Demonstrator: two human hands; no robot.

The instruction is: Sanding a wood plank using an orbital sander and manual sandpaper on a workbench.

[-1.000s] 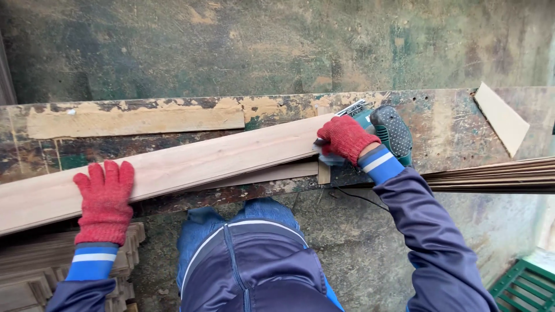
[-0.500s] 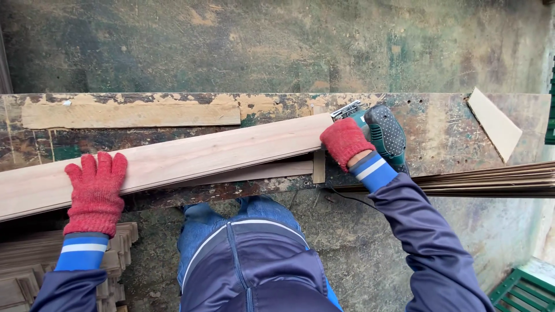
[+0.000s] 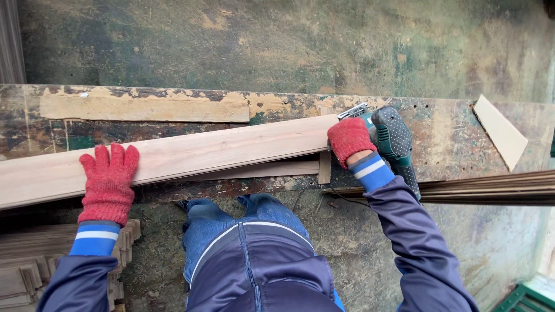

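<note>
A long pale wooden plank (image 3: 219, 151) lies slanted across a worn, paint-stained workbench (image 3: 445, 130). My left hand (image 3: 108, 179), in a red knit glove, presses flat on the plank's left part with fingers spread. My right hand (image 3: 349, 140), also red-gloved, grips a green and black power saw (image 3: 390, 138) at the plank's right end. The saw's metal base sits at the end of the plank. A black cord runs down from the saw.
A thin wood strip (image 3: 144, 108) lies along the bench's back. A pale offcut (image 3: 500, 132) rests at the right. Stacked thin slats (image 3: 491, 189) stick out at the right edge. More cut pieces (image 3: 23, 268) are piled on the floor at lower left. A green crate (image 3: 526, 299) stands at lower right.
The view has shifted slightly, and my left hand has slid a little to the right along the plank. My right hand stays on the saw at the plank's end.
</note>
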